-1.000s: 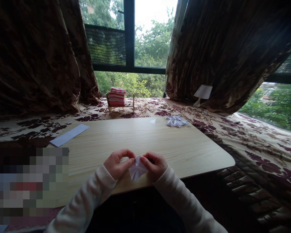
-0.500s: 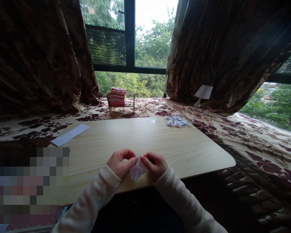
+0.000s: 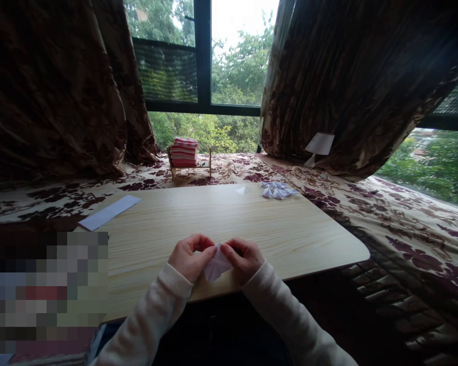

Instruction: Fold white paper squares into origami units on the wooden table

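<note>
A folded white paper [image 3: 217,268] is held near the front edge of a pale table [image 3: 168,218]. Its upper part is pinched by the left hand [image 3: 191,258] and, just beside that, by the right hand [image 3: 246,259]; both grips are closed on the paper, and its creased lower part is left exposed below the thumbs. A cluster of folded papers [image 3: 278,191] is placed at the far right corner. A flat paper strip [image 3: 110,212] is laid near the far left corner, well apart from the hands
</note>
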`<control>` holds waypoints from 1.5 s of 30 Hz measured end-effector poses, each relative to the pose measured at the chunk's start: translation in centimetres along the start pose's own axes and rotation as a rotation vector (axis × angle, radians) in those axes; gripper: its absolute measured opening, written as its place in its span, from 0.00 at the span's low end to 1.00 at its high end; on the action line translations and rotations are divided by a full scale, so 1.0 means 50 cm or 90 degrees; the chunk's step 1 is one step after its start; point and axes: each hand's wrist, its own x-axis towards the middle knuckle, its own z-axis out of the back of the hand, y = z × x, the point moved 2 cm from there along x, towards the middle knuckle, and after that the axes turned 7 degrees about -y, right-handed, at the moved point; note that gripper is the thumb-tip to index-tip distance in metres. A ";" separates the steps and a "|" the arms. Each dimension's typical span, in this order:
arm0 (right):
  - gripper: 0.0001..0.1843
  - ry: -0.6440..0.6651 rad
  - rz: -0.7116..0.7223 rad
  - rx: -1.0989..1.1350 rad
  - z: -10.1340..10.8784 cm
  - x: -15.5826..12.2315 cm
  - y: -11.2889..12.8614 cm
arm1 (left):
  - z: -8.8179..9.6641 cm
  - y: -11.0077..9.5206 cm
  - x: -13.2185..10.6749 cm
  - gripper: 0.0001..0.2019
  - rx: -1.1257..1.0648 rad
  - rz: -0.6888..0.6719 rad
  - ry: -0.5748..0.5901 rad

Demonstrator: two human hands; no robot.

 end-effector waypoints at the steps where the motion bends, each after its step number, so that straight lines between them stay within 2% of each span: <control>1: 0.15 0.001 -0.001 0.000 0.000 0.001 0.000 | -0.001 0.000 -0.001 0.09 -0.001 0.000 -0.006; 7: 0.14 -0.012 -0.005 -0.002 -0.001 0.000 -0.003 | -0.011 0.007 -0.006 0.12 -0.053 0.037 -0.055; 11: 0.14 -0.033 -0.016 0.040 0.002 -0.003 -0.001 | -0.008 0.004 -0.014 0.17 -0.137 0.096 -0.006; 15: 0.14 -0.050 -0.026 0.073 0.006 -0.004 0.002 | -0.003 -0.015 -0.025 0.14 -0.069 0.050 0.077; 18: 0.15 -0.053 -0.022 0.075 0.008 -0.004 0.002 | -0.007 -0.023 -0.031 0.15 -0.054 0.041 0.092; 23: 0.15 -0.053 -0.017 0.088 0.008 -0.003 -0.001 | -0.018 -0.019 -0.039 0.15 -0.054 0.050 0.070; 29: 0.15 -0.051 -0.012 0.096 0.007 -0.005 -0.004 | -0.029 -0.004 -0.047 0.14 -0.027 0.018 -0.027; 34: 0.14 -0.046 -0.016 0.079 0.007 -0.008 0.003 | -0.030 0.003 -0.048 0.12 0.013 -0.007 -0.058; 40: 0.13 0.002 -0.016 0.074 -0.002 -0.009 0.009 | -0.027 0.001 -0.048 0.10 0.075 -0.049 -0.052; 45: 0.12 -0.038 0.012 0.063 0.006 -0.007 0.003 | -0.034 -0.002 -0.050 0.08 0.082 -0.048 -0.057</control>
